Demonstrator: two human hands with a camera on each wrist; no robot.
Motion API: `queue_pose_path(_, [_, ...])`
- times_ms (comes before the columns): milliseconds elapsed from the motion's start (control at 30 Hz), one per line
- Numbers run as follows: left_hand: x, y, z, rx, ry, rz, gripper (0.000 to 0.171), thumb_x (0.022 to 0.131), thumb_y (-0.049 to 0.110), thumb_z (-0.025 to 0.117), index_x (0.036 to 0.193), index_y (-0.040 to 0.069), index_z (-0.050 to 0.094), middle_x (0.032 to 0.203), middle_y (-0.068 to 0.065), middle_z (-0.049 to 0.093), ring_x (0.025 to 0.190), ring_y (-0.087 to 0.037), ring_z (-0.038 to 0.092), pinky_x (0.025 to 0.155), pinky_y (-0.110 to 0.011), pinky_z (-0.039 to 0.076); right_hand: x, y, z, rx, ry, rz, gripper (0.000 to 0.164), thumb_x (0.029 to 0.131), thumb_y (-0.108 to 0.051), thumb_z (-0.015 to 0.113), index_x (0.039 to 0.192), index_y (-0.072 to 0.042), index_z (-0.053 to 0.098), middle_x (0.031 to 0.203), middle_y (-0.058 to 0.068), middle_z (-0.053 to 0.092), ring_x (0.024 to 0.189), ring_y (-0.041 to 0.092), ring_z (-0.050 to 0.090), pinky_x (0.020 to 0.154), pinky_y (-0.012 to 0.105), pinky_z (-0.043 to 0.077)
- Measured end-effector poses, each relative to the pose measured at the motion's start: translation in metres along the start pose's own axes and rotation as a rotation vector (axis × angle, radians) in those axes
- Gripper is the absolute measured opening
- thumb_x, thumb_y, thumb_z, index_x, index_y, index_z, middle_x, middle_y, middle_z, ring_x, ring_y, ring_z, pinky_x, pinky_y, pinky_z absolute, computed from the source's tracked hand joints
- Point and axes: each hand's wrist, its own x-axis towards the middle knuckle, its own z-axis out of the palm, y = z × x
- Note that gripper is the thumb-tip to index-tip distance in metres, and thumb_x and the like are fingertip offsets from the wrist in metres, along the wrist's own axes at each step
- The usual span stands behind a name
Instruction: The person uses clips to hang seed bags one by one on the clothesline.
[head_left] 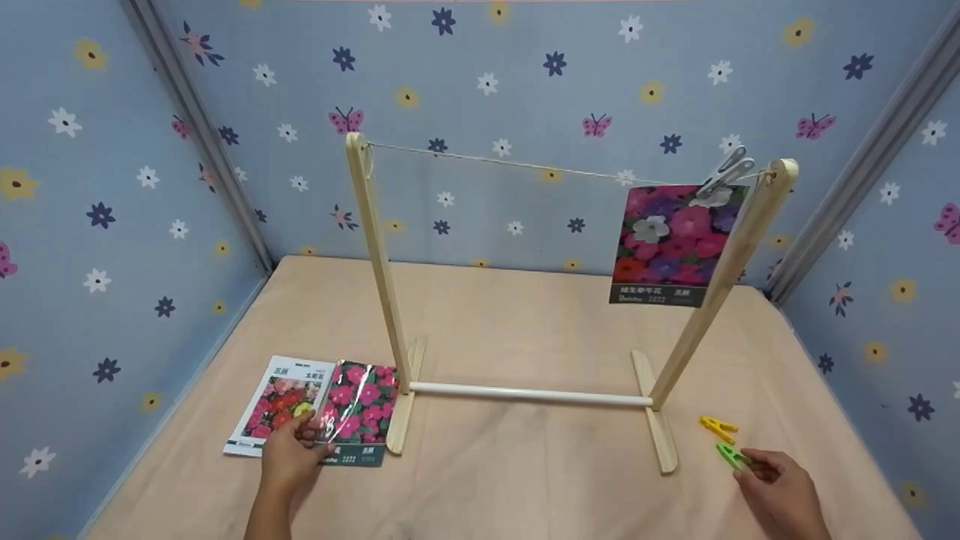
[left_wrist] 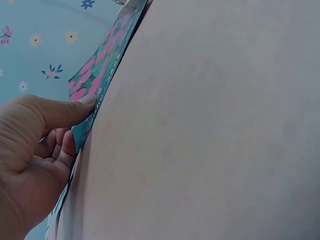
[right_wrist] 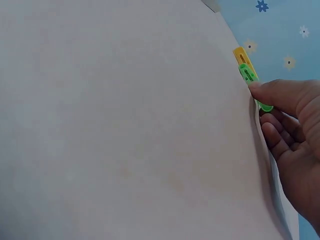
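Observation:
My left hand [head_left: 289,459] pinches the near left edge of a seed packet [head_left: 358,405] printed with pink flowers; in the left wrist view the thumb lies on top of the packet [left_wrist: 102,70] and the fingers curl at its edge. Beside it, partly under my hand, lies a white-bordered packet [head_left: 289,397] with red and pink flowers. At the right, my right hand [head_left: 780,491] pinches a green clothespin [head_left: 731,455] between thumb and fingers, low at the cloth. Just beyond that is a yellow clothespin [head_left: 718,428], lying on the cloth.
A wooden frame with a left post [head_left: 382,277], a right post [head_left: 720,300] and a white bottom bar [head_left: 525,393] stands in the middle. Along its top runs a string [head_left: 510,163]. A grey clothespin [head_left: 726,172] holds a flower packet [head_left: 671,240] on it near the right post.

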Motion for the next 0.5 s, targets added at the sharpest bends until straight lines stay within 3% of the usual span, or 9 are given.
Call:
queue_pose_path(233, [-0.0012,-0.0006,0.0007,-0.043,-0.004,-0.028,0.060,0.079,-0.006,0.075,0.135,-0.001,0.055,0.110,-0.014,0.058,0.099,-0.026,0.050,0.085,-0.037,0.048,-0.0019,0.0004,0.0023,0.046,0.032,0.031,0.050,0.086,-0.017,0.075,0.126,0.007,0.058,0.110,0.017,0.060,0.090,0.023,0.060,0.067,0.025,0.052])
queue_pose_path(367, [-0.0025,-0.0011,0.0002,-0.109,-0.003,-0.047,0.056,0.079,-0.006,0.074,0.132,0.001,0.057,0.114,-0.014,0.059,0.103,-0.026,0.049,0.089,-0.038,0.047,-0.0031,0.0003,0.0032,0.070,0.056,0.025,0.048,0.085,-0.014,0.075,0.125,0.007,0.059,0.111,0.017,0.063,0.085,0.015,0.060,0.065,0.020,0.051])
queue_pose_path(500, [-0.0034,-0.0023,-0.0003,-0.150,0.010,-0.029,0.056,0.079,-0.005,0.075,0.132,0.003,0.057,0.118,-0.014,0.058,0.106,-0.026,0.051,0.090,-0.034,0.048,-0.0037,0.0000,0.0044,0.114,0.083,0.049,0.048,0.084,-0.012,0.074,0.125,0.007,0.059,0.110,0.017,0.065,0.081,0.009,0.059,0.065,0.018,0.051])
